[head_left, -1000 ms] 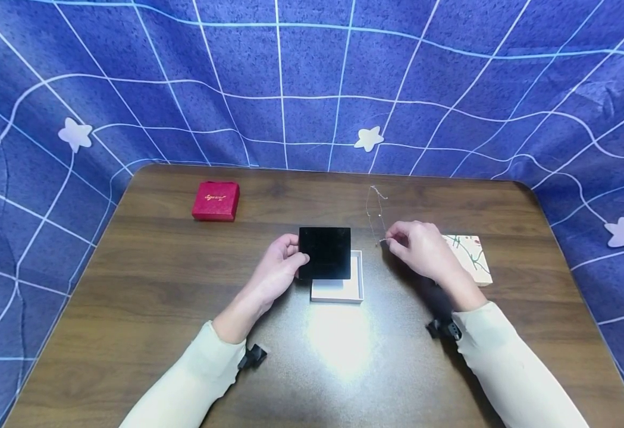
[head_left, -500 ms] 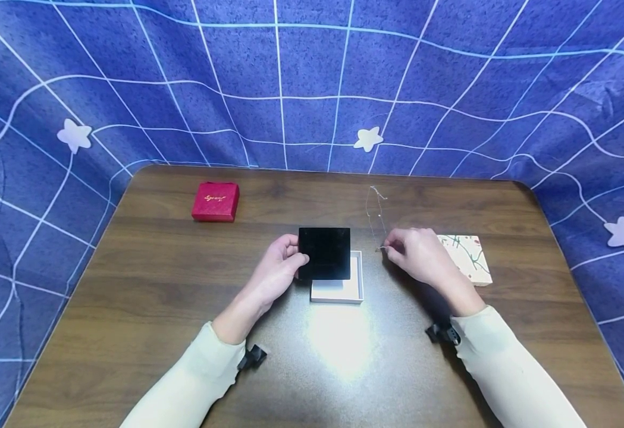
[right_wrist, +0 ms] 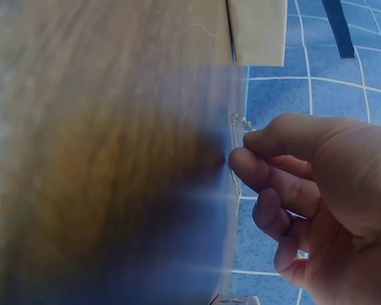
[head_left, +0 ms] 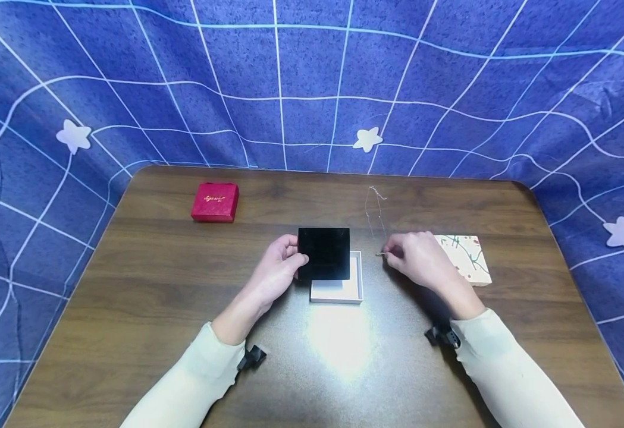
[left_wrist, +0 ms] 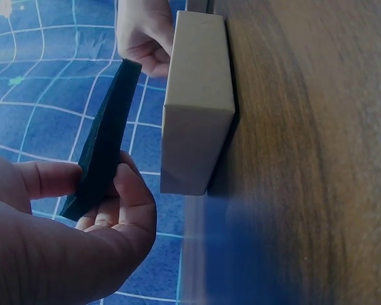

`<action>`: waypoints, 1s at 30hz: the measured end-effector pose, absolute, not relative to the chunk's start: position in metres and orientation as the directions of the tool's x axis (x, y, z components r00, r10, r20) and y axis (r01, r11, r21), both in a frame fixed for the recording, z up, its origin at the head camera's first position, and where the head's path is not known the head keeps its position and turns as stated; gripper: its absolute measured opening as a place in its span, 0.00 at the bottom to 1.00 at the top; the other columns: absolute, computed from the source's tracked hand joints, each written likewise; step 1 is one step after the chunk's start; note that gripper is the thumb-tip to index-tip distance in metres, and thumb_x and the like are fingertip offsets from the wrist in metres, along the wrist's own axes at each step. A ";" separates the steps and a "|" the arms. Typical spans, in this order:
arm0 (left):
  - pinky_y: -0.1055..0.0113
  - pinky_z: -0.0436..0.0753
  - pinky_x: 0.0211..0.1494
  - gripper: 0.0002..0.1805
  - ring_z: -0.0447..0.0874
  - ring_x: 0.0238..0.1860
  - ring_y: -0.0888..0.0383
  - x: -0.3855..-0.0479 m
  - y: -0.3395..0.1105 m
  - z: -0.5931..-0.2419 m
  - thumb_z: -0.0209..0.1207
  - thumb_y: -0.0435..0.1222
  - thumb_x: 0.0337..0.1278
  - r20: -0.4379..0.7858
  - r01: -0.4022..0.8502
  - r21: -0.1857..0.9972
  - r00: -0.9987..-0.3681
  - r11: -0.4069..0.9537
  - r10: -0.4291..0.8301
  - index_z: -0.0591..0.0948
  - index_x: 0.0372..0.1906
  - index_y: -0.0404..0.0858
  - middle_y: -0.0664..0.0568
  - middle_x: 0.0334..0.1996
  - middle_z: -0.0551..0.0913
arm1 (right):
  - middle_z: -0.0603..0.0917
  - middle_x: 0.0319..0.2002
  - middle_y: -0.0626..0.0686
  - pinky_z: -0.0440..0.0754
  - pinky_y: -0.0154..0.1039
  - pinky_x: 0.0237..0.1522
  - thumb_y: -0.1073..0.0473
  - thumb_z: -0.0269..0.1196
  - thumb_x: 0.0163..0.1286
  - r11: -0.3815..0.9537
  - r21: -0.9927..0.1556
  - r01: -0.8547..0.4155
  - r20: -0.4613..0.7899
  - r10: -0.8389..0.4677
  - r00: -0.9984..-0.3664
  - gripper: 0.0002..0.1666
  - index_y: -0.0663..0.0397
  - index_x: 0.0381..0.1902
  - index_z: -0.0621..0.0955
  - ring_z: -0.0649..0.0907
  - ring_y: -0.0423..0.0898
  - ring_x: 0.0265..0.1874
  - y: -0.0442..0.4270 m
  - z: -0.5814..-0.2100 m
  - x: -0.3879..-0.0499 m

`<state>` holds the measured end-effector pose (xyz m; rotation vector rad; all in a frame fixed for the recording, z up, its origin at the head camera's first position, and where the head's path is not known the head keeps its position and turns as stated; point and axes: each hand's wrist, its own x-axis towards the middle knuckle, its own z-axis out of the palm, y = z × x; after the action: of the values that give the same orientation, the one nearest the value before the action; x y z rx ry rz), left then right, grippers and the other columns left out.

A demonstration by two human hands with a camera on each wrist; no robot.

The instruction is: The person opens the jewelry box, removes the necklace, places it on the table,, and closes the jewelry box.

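Observation:
My left hand [head_left: 276, 266] grips a flat square black pad [head_left: 325, 254] at its left edge, thumb on top. The pad hangs above an open white box [head_left: 358, 282] and hides part of it. In the left wrist view, the pad [left_wrist: 111, 136] is tilted and apart from the box [left_wrist: 200, 146]. To the right, my right hand [head_left: 421, 258] pinches one end of a thin necklace [head_left: 374, 189] between thumb and forefinger, close to the tabletop. The rest of the chain lies in a long loop toward the back. Chain links [right_wrist: 233, 127] show beside the fingertips in the right wrist view.
A cream lid-like box piece [head_left: 467, 258] with a branch pattern lies right of my right hand, partly behind it. A red box [head_left: 215, 202] with gold lettering stands at the back left of the wooden table [head_left: 156, 297]. A blue curtain [head_left: 312, 77] hangs behind.
My right hand has moved a little toward the front, drawing the pinched end of the necklace with it. The left hand and the black pad have stayed in place.

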<state>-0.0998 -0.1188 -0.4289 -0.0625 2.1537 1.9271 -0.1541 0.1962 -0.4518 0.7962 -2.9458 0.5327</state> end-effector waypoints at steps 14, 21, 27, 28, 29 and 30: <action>0.57 0.77 0.43 0.13 0.74 0.31 0.50 -0.100 -0.120 -0.428 0.56 0.27 0.70 -0.222 -0.204 0.969 -0.965 0.138 0.137 0.77 0.55 0.32 0.44 0.41 0.85 | 0.91 0.31 0.47 0.84 0.48 0.32 0.60 0.75 0.63 0.786 -0.341 -0.515 0.132 -0.503 -0.854 0.03 0.50 0.35 0.91 0.83 0.43 0.24 0.197 -0.453 -0.150; 0.58 0.77 0.42 0.13 0.74 0.30 0.51 -0.100 -0.119 -0.429 0.56 0.27 0.69 -0.221 -0.202 0.969 -0.966 0.139 0.136 0.77 0.55 0.31 0.45 0.40 0.85 | 0.90 0.30 0.46 0.83 0.48 0.34 0.60 0.76 0.62 0.773 -0.334 -0.539 0.135 -0.527 -0.839 0.04 0.50 0.35 0.91 0.84 0.42 0.25 0.197 -0.453 -0.149; 0.57 0.77 0.42 0.13 0.74 0.31 0.50 -0.100 -0.120 -0.428 0.56 0.27 0.70 -0.220 -0.201 0.970 -0.965 0.139 0.139 0.77 0.55 0.31 0.44 0.40 0.85 | 0.91 0.31 0.46 0.81 0.49 0.35 0.59 0.76 0.62 0.776 -0.333 -0.536 0.115 -0.530 -0.840 0.05 0.49 0.36 0.91 0.84 0.43 0.26 0.197 -0.452 -0.148; 0.57 0.77 0.42 0.12 0.74 0.31 0.50 -0.100 -0.120 -0.428 0.56 0.27 0.70 -0.221 -0.202 0.969 -0.965 0.141 0.139 0.77 0.55 0.32 0.44 0.40 0.85 | 0.91 0.32 0.46 0.81 0.49 0.35 0.59 0.76 0.62 0.776 -0.333 -0.535 0.113 -0.530 -0.840 0.05 0.49 0.36 0.91 0.84 0.43 0.26 0.197 -0.452 -0.148; 0.57 0.77 0.43 0.12 0.74 0.31 0.50 -0.100 -0.119 -0.428 0.56 0.27 0.70 -0.222 -0.202 0.969 -0.965 0.143 0.137 0.77 0.55 0.32 0.44 0.40 0.85 | 0.91 0.32 0.46 0.81 0.49 0.34 0.59 0.76 0.62 0.777 -0.335 -0.534 0.112 -0.529 -0.841 0.05 0.49 0.36 0.91 0.84 0.43 0.26 0.197 -0.452 -0.149; 0.56 0.76 0.43 0.12 0.74 0.31 0.50 -0.100 -0.119 -0.428 0.56 0.28 0.70 -0.222 -0.202 0.968 -0.966 0.146 0.136 0.77 0.55 0.32 0.44 0.40 0.85 | 0.91 0.32 0.46 0.81 0.48 0.34 0.59 0.76 0.62 0.776 -0.336 -0.534 0.110 -0.530 -0.841 0.05 0.49 0.36 0.91 0.84 0.43 0.27 0.197 -0.452 -0.149</action>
<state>-0.0998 -0.1194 -0.4284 -0.0640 2.1677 1.8982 -0.1486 0.1973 -0.4520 0.8837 -2.9517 0.5622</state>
